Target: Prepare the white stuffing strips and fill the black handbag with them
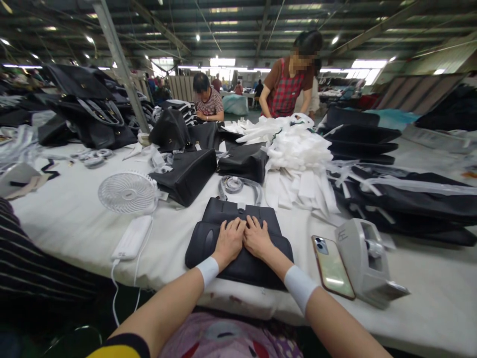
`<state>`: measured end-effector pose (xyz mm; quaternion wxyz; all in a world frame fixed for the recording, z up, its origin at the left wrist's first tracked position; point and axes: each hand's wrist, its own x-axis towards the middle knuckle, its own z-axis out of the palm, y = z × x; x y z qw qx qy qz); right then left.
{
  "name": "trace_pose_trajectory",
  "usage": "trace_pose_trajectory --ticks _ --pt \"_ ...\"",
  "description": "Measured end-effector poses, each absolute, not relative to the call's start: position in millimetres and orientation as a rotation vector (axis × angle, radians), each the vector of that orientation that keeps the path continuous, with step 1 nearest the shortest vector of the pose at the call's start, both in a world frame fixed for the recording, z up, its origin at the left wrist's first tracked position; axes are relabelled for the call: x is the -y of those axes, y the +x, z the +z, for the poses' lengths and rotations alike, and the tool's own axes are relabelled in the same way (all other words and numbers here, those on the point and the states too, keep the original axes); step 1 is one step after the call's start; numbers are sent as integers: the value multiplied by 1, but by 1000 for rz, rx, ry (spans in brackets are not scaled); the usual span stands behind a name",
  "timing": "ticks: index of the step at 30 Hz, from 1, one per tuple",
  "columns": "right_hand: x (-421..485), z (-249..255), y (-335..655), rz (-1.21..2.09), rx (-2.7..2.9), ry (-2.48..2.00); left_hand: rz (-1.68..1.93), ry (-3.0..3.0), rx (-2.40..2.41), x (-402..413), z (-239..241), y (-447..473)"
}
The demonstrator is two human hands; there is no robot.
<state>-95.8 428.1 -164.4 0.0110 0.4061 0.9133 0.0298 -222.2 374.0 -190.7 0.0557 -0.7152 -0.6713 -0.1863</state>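
Note:
A black handbag (208, 238) lies flat on the white table (74, 214) right in front of me. My left hand (229, 240) and my right hand (257, 237) rest side by side on its middle, palms down, fingers pressing the flap. Both wrists wear white bands. Its wrapped strap (238, 185) curls just beyond the bag's far edge.
A small white fan (126, 192) and power bank (132, 237) sit left of the bag. A phone (333, 267) and grey tape dispenser (367, 261) lie to the right. More black bags (188, 174), white foam wrapping (298, 149) and two people stand across the table.

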Motion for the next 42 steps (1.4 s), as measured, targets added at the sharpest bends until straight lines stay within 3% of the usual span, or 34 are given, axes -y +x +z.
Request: trace_pose_trajectory --ticks 11,18,42 --pt "-423 -170 -42 5 -2906 1671 -542 -2209 2003 -375 -181 -218" --pt "-424 -172 -38 -50 -2921 1697 -329 -2326 1863 -364 -181 -259" --pt "-416 -165 -46 17 -2931 1653 -420 -2328 1885 -345 -182 -264"
